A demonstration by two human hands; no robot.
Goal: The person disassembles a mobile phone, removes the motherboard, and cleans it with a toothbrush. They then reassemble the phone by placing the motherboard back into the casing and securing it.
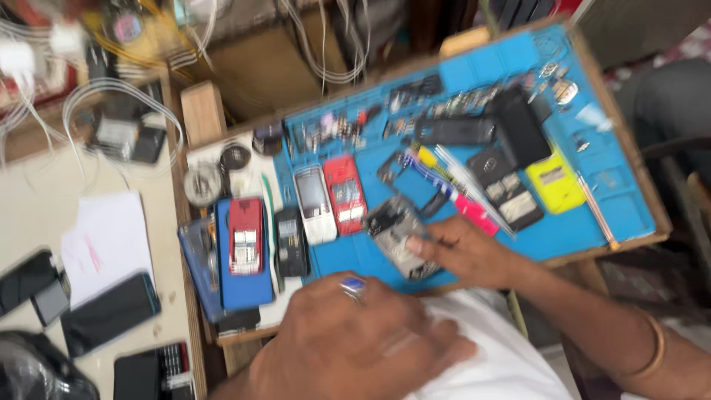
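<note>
My right hand (463, 252) reaches in from the right, a bangle on its wrist, and pinches a grey opened phone body (396, 235) at the near edge of the blue work mat (622, 211). My left hand (348, 344), with a blue-stoned ring, lies back-up over white cloth (503, 363) at the bottom. Its palm is hidden and the view is blurred. Just left of the grey phone body on the mat stand a red phone (344, 192) and a white phone (314, 201).
The mat lies on a wooden board (652, 200) with black phone shells (511, 159), a yellow battery (555, 185), tweezers and small parts. A red phone on a blue case (244, 241) lies left. Dark phones (107, 311), paper (107, 233) and white cables (111, 96) cover the pale table.
</note>
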